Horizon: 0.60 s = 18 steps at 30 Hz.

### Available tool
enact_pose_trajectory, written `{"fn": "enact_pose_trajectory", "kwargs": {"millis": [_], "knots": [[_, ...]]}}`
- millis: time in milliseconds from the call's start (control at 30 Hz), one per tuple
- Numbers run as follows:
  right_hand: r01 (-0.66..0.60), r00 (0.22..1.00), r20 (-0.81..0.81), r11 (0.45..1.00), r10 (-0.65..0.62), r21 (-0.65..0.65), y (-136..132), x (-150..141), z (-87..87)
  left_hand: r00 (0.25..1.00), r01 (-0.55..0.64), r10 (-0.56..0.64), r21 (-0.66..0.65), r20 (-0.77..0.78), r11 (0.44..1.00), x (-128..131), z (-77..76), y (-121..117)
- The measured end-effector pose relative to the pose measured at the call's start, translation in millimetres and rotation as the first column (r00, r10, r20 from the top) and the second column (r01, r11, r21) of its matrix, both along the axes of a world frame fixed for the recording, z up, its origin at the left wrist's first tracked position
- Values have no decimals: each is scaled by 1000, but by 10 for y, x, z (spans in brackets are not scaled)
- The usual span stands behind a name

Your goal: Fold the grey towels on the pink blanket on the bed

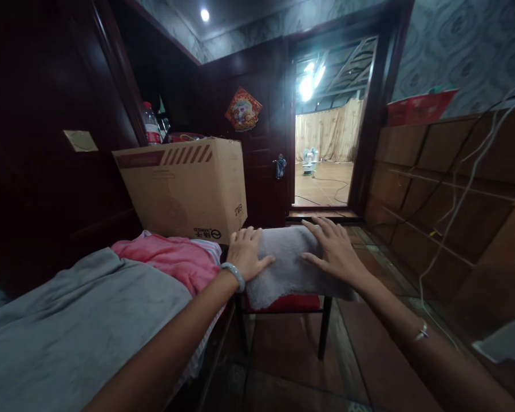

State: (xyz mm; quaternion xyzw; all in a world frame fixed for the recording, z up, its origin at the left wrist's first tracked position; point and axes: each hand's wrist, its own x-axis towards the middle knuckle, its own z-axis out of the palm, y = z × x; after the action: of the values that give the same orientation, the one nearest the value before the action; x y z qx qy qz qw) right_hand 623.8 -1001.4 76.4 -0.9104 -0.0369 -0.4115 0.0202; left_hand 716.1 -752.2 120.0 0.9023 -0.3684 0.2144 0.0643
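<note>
A grey, plush-looking cloth (pixel 287 257) lies spread over the seat of a dark-legged chair (pixel 300 302) with a red seat. On the cloth's left side rests my left hand (pixel 246 254), fingers stretched forward and thumb pointing inward. My right hand (pixel 332 249) lies on the right part with its fingers spread. Neither hand grips the cloth. A bangle circles my left wrist, and a thin bracelet my right. The cloth hangs unevenly over the front edge, leaving some of the red seat showing.
At left, a grey blanket (pixel 90 309) and pink cloth (pixel 167 254) lie beside a large cardboard box (pixel 184 189). Several brown boxes (pixel 446 189) line the right wall, with a white cable (pixel 459 200) hanging down. A doorway ahead shows a fan (pixel 309 161).
</note>
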Motion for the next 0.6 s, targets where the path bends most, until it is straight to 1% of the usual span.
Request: {"fn": "enact_pose_trajectory", "kwargs": {"millis": [67,133,200,333,433,600], "knots": [[16,997,-77,994,-24,-104,4,137,51,1000,4,-5,54,15,999,6,-53,-77],[-12,990,-138,990,-8,-142,-47,233,64,1000,-1,-1,97,21,995,73,-62,-125],[-40,986,-165,987,14,-155,-106,268,53,1000,22,-23,146,10,989,177,-20,-142],[-57,988,-153,984,31,-167,-157,226,20,993,113,-99,233,-68,966,386,98,-131],[-36,988,-153,987,12,-154,-158,210,11,988,149,-135,237,-75,960,476,98,-122],[-20,991,-134,988,-1,-154,-184,249,-19,990,143,-141,222,-23,965,507,10,-122]]}}
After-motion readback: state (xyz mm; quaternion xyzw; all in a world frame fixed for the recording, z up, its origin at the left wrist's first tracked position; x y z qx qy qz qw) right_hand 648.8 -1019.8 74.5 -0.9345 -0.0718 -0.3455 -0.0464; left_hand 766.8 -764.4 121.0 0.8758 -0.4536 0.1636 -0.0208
